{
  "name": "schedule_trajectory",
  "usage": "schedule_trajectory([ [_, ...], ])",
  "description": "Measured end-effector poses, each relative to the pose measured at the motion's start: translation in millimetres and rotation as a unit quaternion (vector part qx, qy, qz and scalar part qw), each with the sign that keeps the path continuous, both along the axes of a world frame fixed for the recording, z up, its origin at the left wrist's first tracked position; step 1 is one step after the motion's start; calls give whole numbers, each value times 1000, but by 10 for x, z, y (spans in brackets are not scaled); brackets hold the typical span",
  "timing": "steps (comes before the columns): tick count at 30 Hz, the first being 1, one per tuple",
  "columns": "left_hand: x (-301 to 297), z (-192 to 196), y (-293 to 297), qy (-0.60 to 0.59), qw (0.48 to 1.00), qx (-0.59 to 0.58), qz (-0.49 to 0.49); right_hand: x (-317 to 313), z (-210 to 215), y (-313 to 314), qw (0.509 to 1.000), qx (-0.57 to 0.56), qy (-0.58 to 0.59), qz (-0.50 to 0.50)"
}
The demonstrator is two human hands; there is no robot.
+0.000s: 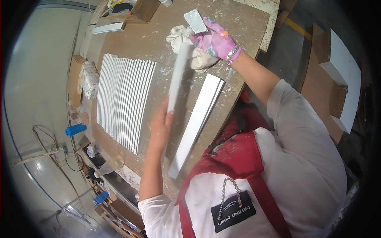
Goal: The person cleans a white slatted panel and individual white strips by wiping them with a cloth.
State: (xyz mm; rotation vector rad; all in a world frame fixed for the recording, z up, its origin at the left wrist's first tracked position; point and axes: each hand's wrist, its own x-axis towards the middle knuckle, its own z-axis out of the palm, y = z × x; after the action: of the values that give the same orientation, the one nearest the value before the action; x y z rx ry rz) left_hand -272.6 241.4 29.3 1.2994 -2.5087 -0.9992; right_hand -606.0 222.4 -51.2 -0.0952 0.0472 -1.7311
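Here, left hand (pixel 160 127) grips one white strip (pixel 176 75); gloved right hand (pixel 214 39) clutches one sanding block (pixel 195 20).

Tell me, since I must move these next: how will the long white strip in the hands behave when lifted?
The strip looks stiff: held by the left hand at one end and the gloved right hand near the other, it shows no sag. Probably light, since a loose grip holds it. Long and thin, it may snap if levered. Flat, like the stacked strips, so unlikely to roll.
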Motion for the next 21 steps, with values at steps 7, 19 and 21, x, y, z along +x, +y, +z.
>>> schedule_trajectory([
  [7,465,353,180,-213,956,-154,-128,24,34,-14,998,35,38,-31],
  [19,220,-2,1058,-99,969,-221,-50,15,-113,-155,987,25,155,43],
  [21,237,-13,1076,-83,979,-180,-52,13,-132,-174,984,15,177,24],
])
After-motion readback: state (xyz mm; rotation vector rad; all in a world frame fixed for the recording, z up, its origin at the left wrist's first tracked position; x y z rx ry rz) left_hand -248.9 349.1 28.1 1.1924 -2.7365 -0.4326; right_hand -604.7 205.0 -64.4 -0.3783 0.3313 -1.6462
